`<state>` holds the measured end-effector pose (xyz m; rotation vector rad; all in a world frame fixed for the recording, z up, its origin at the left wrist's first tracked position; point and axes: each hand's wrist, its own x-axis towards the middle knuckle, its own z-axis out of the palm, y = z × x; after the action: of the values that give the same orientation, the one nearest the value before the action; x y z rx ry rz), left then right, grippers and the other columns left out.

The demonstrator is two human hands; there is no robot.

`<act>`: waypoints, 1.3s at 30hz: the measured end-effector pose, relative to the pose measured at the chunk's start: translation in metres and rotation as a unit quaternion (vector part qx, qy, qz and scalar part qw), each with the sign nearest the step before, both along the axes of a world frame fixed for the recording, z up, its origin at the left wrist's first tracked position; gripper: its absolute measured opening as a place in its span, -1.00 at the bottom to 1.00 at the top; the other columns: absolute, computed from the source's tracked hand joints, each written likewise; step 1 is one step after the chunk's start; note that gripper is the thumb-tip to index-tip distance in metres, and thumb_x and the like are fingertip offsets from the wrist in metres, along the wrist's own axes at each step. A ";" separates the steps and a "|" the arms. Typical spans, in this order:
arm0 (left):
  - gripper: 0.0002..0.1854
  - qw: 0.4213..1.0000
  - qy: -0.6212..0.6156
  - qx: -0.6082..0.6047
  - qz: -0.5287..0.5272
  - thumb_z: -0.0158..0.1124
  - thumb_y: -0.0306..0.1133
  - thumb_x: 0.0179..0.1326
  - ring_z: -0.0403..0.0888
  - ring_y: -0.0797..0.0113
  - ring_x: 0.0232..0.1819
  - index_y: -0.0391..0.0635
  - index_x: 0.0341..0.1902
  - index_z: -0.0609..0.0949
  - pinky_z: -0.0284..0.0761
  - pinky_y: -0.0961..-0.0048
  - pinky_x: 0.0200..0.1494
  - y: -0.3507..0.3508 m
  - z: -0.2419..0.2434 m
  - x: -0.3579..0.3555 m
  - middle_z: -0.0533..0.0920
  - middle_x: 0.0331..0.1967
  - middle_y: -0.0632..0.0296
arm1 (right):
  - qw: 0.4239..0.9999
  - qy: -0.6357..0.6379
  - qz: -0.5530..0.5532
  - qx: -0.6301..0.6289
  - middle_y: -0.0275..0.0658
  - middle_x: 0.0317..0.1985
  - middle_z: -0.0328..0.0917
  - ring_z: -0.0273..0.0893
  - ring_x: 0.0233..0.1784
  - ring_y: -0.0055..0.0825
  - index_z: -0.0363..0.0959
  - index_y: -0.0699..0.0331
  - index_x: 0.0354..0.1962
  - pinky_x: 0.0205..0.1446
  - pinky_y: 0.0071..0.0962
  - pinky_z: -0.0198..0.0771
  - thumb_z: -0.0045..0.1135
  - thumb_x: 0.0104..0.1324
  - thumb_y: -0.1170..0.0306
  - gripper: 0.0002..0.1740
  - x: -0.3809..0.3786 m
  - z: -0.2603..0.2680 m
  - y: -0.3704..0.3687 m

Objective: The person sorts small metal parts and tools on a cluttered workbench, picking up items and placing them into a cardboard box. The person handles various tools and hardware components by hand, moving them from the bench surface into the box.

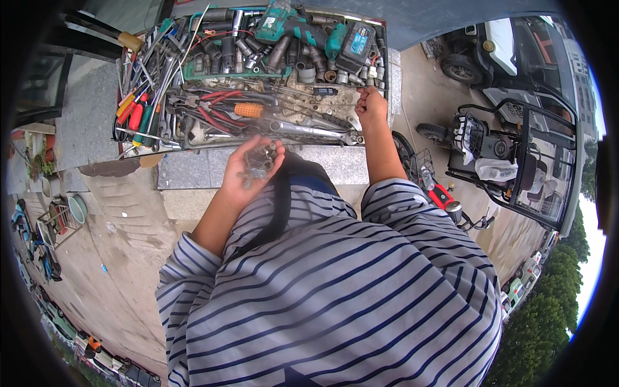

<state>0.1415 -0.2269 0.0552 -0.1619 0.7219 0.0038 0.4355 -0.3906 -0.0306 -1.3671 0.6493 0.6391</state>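
Observation:
Cupped in my left hand (242, 169) is a small heap of metal hardware (261, 159), blurred, perhaps bolts and nuts. That hand is just in front of the near edge of a shallow tool tray (203, 148). My right hand (371, 104) hangs over the tray's right end with its fingers curled in; whether something small sits between the fingertips I cannot tell. Close to it are several sockets (342, 76) and a black-handled screwdriver (325, 91). A long chrome wrench (309, 129) lies along the front, beside red-handled pliers (217, 109).
A teal cordless impact wrench (273, 26) with a black battery (355, 47) rests on sockets at the back. Screwdrivers (135, 118) and a mallet (130, 41) crowd the left side. At right stand a red two-wheeler (439, 194) and a framed three-wheeler (498, 159).

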 end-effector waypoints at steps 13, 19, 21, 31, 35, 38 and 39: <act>-0.79 0.999 0.018 0.034 -0.031 0.22 -0.31 0.28 0.60 0.11 -0.05 -0.24 -0.23 0.54 0.59 0.24 0.08 -0.004 0.001 0.009 0.59 -0.15 -0.05 | 0.962 0.054 -0.120 0.241 -0.54 -0.67 0.01 -0.09 -0.65 -0.69 0.37 0.37 -0.05 -0.58 -0.62 -0.12 -0.12 0.24 0.45 -0.67 -0.016 -0.021 -0.011; -0.77 0.998 0.029 0.027 -0.052 0.11 -0.28 0.36 0.66 0.11 -0.09 -0.22 -0.25 0.58 0.66 0.26 0.01 -0.011 0.002 0.012 0.64 -0.17 -0.03 | 0.965 0.026 -0.102 0.242 -0.53 -0.68 -0.02 -0.09 -0.64 -0.69 0.36 0.31 -0.01 -0.58 -0.63 -0.13 -0.13 0.27 0.45 -0.67 -0.022 -0.024 -0.009; -0.76 0.997 0.025 0.025 -0.063 0.10 -0.28 0.36 0.65 0.12 -0.08 -0.23 -0.25 0.58 0.66 0.26 0.01 -0.015 0.000 0.014 0.64 -0.16 -0.03 | 0.982 -0.008 -0.065 0.178 -0.54 -0.69 0.03 -0.07 -0.67 -0.70 0.43 0.32 -0.05 -0.61 -0.61 -0.11 -0.07 0.27 0.46 -0.70 -0.021 -0.026 -0.009; -0.76 0.996 0.009 0.035 -0.086 0.10 -0.28 0.36 0.65 0.11 -0.06 -0.24 -0.27 0.58 0.67 0.25 0.01 -0.023 0.000 0.018 0.62 -0.14 -0.04 | 0.817 -0.396 0.207 -0.364 -0.17 -0.54 0.62 0.57 -0.52 -0.36 0.69 0.07 -0.22 -0.35 -0.40 0.44 0.26 0.13 0.23 -0.73 -0.030 -0.033 -0.011; -0.76 0.996 0.008 0.027 -0.079 0.11 -0.29 0.35 0.65 0.11 -0.07 -0.24 -0.26 0.58 0.67 0.26 0.00 -0.023 0.001 0.016 0.63 -0.15 -0.03 | 0.770 -0.417 0.227 -0.426 -0.17 -0.42 0.66 0.62 -0.37 -0.22 0.70 0.03 -0.27 -0.28 -0.35 0.48 0.30 0.10 0.13 -0.73 -0.032 -0.030 -0.004; -0.77 0.997 0.015 0.026 -0.072 0.11 -0.29 0.35 0.65 0.11 -0.07 -0.23 -0.27 0.58 0.67 0.26 -0.01 -0.023 0.001 0.012 0.63 -0.15 -0.02 | 0.733 -0.434 0.247 -0.461 -0.18 -0.47 0.64 0.61 -0.38 -0.21 0.70 0.00 -0.30 -0.28 -0.31 0.47 0.31 0.09 0.00 -0.67 -0.030 -0.030 -0.001; -0.77 0.997 0.017 0.026 -0.070 0.11 -0.29 0.35 0.65 0.11 -0.08 -0.23 -0.27 0.58 0.67 0.26 -0.01 -0.023 0.002 0.010 0.63 -0.16 -0.02 | 0.723 -0.438 0.258 -0.467 -0.18 -0.46 0.64 0.61 -0.38 -0.21 0.69 0.00 -0.31 -0.28 -0.30 0.47 0.30 0.10 0.01 -0.68 -0.028 -0.031 -0.001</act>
<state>0.1518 -0.2496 0.0568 -0.0618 0.7645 -0.1084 0.4070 -0.3914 -0.0612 -2.5943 -0.3068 -0.0546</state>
